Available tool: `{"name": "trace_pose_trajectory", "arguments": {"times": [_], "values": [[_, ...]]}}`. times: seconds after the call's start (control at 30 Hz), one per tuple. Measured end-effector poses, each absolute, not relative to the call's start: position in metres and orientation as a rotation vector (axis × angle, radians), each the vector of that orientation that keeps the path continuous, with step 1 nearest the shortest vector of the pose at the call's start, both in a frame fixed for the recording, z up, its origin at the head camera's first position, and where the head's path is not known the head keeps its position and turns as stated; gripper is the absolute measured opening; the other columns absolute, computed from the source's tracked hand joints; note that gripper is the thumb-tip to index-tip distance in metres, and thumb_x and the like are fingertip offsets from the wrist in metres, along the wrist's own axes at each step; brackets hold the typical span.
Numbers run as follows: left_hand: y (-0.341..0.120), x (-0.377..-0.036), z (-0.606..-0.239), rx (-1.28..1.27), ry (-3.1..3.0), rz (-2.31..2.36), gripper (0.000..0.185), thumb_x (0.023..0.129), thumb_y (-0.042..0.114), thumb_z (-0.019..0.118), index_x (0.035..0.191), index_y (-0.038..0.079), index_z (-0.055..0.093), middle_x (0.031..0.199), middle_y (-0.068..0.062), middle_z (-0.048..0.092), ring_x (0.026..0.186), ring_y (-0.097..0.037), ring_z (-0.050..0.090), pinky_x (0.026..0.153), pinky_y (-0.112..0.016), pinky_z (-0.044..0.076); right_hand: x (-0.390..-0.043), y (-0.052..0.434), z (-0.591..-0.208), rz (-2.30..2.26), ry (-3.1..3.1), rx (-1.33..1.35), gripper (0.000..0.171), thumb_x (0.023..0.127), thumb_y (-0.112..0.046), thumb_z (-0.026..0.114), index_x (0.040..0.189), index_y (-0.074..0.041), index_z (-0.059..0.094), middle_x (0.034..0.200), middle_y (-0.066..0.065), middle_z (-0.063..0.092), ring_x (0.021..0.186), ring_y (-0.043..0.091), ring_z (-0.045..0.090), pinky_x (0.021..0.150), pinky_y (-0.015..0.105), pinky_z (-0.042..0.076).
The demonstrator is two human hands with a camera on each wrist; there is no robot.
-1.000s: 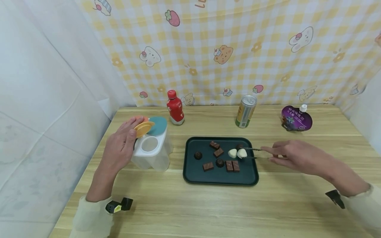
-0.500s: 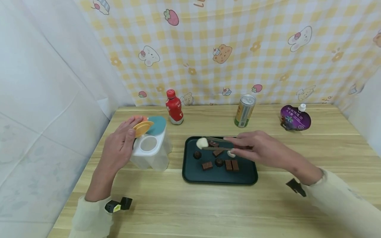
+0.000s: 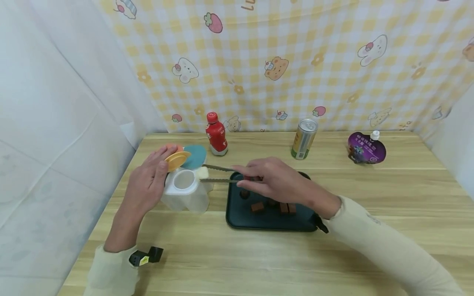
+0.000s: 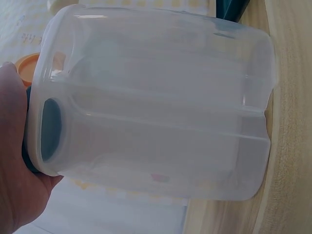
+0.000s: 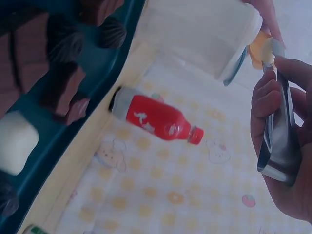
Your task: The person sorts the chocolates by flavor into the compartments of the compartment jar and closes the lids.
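One red bottle [image 3: 217, 134], can [image 3: 304, 138], purple pouch [image 3: 366, 147]

Staged tabletop booth, cartoon gingham backdrop [image 3: 281, 61], white drapes [image 3: 55, 123]

The right hand [image 5: 285, 141] grips shiny metal tongs [image 5: 278, 122] pinching a white marshmallow piece [image 5: 268, 48] beside a translucent plastic container [image 5: 200, 29]. Brown chocolates [image 5: 58, 83] lie in the dark green tray [image 5: 105, 83]; a red bottle [image 5: 156, 119] stands beyond.
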State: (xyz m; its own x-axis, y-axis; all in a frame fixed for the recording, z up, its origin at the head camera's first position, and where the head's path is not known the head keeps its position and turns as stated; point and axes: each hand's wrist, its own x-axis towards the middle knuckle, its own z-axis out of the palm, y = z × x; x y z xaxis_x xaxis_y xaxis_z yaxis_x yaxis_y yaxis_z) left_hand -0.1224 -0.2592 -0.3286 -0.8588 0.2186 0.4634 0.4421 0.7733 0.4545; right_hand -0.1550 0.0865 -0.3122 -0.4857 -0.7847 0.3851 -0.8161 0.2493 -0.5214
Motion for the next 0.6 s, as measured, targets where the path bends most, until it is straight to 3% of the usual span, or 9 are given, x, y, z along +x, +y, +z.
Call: {"name": "trace_pose_trajectory", "arguments": {"times": [0.2, 0.6], "values": [[-0.257, -0.121, -0.327, -0.496, -2.577, -0.807, 0.051, 0.114, 0.033, 0.032, 0.149, 0.003, 0.053, 0.152, -0.014, 0.052, 0.144, -0.036, 0.042, 0.121, -0.048, 0.026, -0.16, 0.065, -0.314, 1.185, -2.428, 1.606, 0.041, 0.101, -0.018, 0.07, 0.139, -0.006, 0.065, 0.072, -0.009, 0.048, 0.062, 0.005, 0.043, 0.054, 0.024, 0.039], [-0.259, -0.121, -0.328, -0.492, -2.578, -0.803, 0.051, 0.114, 0.033, 0.031, 0.149, 0.003, 0.054, 0.151, -0.013, 0.053, 0.144, -0.036, 0.042, 0.12, -0.049, 0.027, -0.162, 0.049, -0.318, 1.173, -2.504, 1.603, 0.043, 0.101, -0.019, 0.07, 0.141, -0.006, 0.063, 0.076, -0.009, 0.054, 0.064, 0.007, 0.045, 0.055, 0.024, 0.041]]}}
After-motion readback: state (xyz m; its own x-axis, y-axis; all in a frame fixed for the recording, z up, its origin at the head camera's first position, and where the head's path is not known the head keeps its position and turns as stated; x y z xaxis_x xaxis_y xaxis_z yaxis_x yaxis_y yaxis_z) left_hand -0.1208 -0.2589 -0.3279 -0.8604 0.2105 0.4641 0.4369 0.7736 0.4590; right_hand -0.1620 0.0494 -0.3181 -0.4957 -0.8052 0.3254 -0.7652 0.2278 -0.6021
